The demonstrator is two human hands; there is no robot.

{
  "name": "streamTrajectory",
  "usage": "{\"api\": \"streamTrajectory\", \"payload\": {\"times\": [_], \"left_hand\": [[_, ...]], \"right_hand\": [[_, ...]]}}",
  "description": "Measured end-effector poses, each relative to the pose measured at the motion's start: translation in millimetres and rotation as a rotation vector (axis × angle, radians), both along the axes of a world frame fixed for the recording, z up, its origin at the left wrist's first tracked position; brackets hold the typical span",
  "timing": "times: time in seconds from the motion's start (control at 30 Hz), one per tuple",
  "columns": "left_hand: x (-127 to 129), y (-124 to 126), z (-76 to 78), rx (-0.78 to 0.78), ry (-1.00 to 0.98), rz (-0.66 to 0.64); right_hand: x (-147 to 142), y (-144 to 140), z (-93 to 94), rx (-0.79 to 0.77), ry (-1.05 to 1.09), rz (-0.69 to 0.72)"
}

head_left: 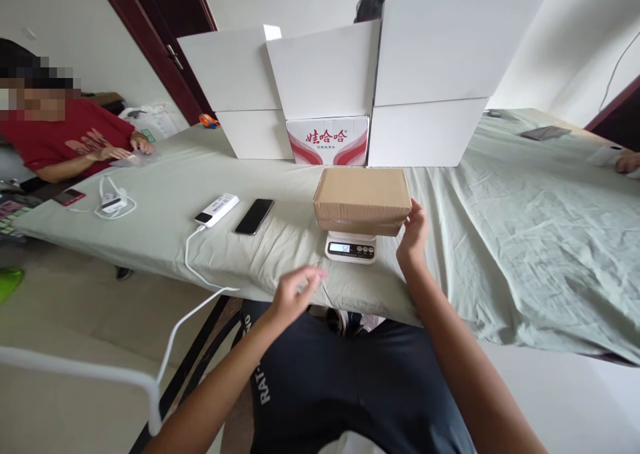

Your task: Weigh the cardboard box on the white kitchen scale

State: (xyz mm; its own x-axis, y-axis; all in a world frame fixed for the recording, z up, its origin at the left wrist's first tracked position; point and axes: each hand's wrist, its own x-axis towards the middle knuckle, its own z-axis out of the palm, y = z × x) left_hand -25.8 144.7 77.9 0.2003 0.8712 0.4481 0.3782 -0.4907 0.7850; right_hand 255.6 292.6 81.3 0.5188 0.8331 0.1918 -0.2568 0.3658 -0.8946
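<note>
So this looks like the weighing step: a closed brown cardboard box (362,199) sits on a small white kitchen scale (351,248), right by the near edge of the table (500,241), roughly mid-way along it. The box overhangs the scale on all sides, and the display is lit, but the digits are too small for me to read.

The right hand (414,235) is at the box's right end, fingers loosely open and curved, fingertips touching the lower right corner; more steadying than gripping. The left hand (296,293) hovers just off the near edge, in front of the scale, a bit blurred. Fingers look half curled, holding nothing, touching nothing as far as I can tell.

My guess is a clean reading needs the right hand off the box, since any touch will throw the number.

Other stuff: a black phone (255,215) and a white power bank (217,209) with its cable lie left of the scale, big white cartons (430,74) stand open along the far edge around a red-printed one (327,139). A person in a red shirt (65,137) sits at the left end, and someone else's hand (627,163) rests at the far right edge.
</note>
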Motion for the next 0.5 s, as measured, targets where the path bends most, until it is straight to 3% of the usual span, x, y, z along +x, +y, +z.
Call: {"api": "streamTrajectory", "payload": {"times": [0.03, 0.1, 0.2, 0.3, 0.4, 0.5], "left_hand": [[-1, 21, -1.5, 0.007, -0.136, 0.191], [2, 59, -6.9, -0.087, -0.347, 0.350], [18, 102, -12.4, -0.233, -0.508, 0.285], [36, 130, -4.4, -0.289, -0.572, 0.197], [43, 157, 18.1, -0.190, -0.613, 0.152], [43, 196, 38.6, -0.053, -0.646, 0.093]], "right_hand": [[-1, 0, 0.2, 0.001, 0.007, -0.001], [-3, -3, 1.7, 0.003, 0.027, 0.012], [-10, -11, 6.3, 0.041, 0.017, 0.100], [-16, -15, 15.0, 0.092, -0.031, 0.186], [-14, 0, 31.4, 0.157, -0.070, 0.237], [-8, 41, 49.2, 0.276, -0.129, 0.233]]}}
